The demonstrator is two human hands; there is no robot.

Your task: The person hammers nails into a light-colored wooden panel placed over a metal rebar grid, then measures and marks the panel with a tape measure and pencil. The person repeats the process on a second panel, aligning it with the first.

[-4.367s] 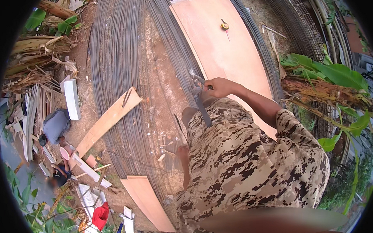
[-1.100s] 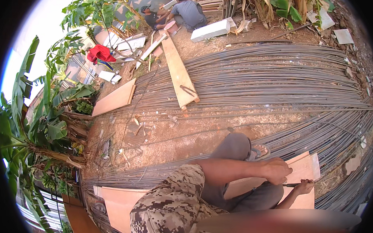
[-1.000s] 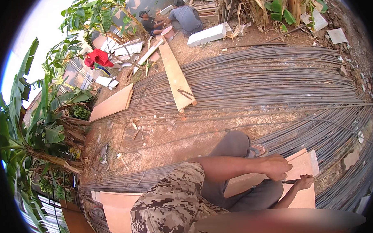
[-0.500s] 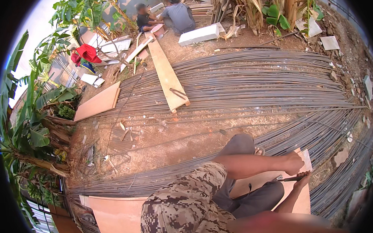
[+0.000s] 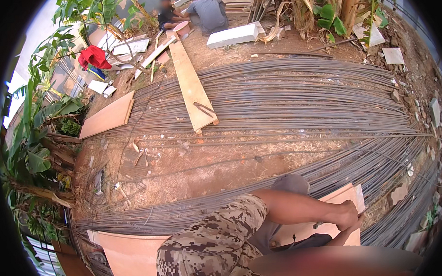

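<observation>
The plywood sheets (image 5: 130, 255) lie lengthwise beneath the person, showing behind the body at lower left and again ahead of the knees. Over their far part is the left hand (image 5: 348, 215), back toward the camera and wrist bent; its fingers are turned down out of sight, so I cannot tell how far open they are or what they hold. The right hand (image 5: 351, 228) is just below, overlapped by the left and mostly hidden; its finger spread and grip cannot be told either. Near both hands shows the small metal end of what looks like a hammer (image 5: 317, 225), above the plywood.

Bundled steel rebar (image 5: 297, 101) spreads over the bare soil (image 5: 193, 175). Across it lies a pale wooden plank (image 5: 187, 81) bearing a bent rusty metal piece (image 5: 204, 109). Beyond are a white rectangular block (image 5: 234, 36), a pink bucket (image 5: 182, 28) and two crouching co-workers (image 5: 209, 14).
</observation>
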